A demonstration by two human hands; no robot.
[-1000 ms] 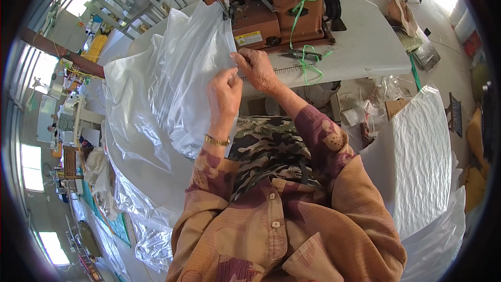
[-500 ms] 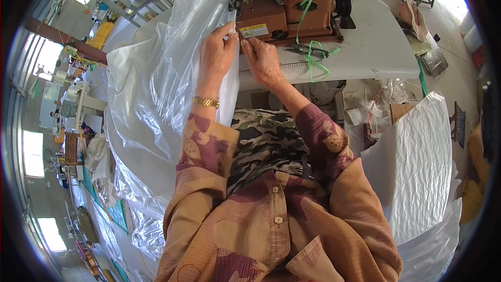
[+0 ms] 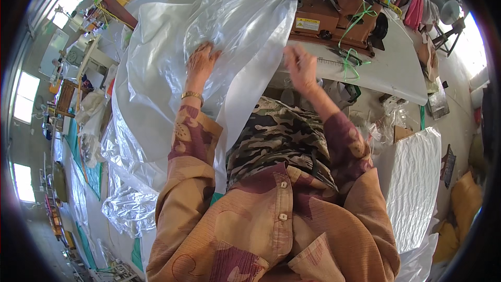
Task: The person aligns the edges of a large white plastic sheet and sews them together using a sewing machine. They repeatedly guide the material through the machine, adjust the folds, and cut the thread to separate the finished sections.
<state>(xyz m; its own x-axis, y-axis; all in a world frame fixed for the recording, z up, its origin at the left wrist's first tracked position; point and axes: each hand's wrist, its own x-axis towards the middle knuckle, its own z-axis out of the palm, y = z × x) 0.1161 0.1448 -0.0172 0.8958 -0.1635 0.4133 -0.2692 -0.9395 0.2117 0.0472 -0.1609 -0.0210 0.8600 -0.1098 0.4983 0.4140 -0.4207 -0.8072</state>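
White plastic sheet (image 3: 235, 47): where do we enter it?

Upper left to upper centre of the frame. Its long right edge slants from the brown sewing machine (image 3: 315, 8) down toward lower centre.

Which hand do we list nearer that edge?

Right hand (image 3: 301, 68), upper centre: just right of the edge, blurred; we cannot tell whether its fingers are closed or touch the sheet. Left hand (image 3: 202, 60), further left: palm down on the sheet, fingers apart.

And our count?

Hands, two. Sewing machine, one, upper right. Gold-toned wristband (image 3: 192, 95), one, left wrist. White wrinkled block (image 3: 412, 188), one, lower right. Sheets, at least one: whether the crumpled film (image 3: 130, 211) at lower left belongs to it, we cannot tell.
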